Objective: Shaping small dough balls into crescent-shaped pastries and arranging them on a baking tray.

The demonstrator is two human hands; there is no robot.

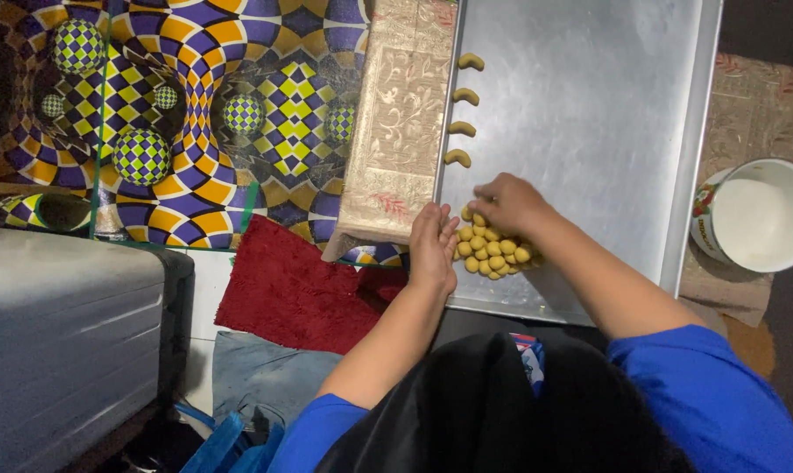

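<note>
- Blue sleeves and dark hair sit closest to the camera.
- Left hand [433, 248] lies flat, fingers pressed together, touching the pile of yellow dough balls [492, 249].
- Right hand [508, 203] curls over the pile; whether it pinches one, I cannot tell.
- Dough looks soft and light, easily dented; lift gently by its sides.
- Metal tray [589, 131] holds the pile under the fingers and four curved dough pieces [463, 109] beyond them.
- White bowl [758, 215], right of the fingers, holds white powder.

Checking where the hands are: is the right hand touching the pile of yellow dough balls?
Touching: the head view shows the right hand resting on the dough balls.
</note>
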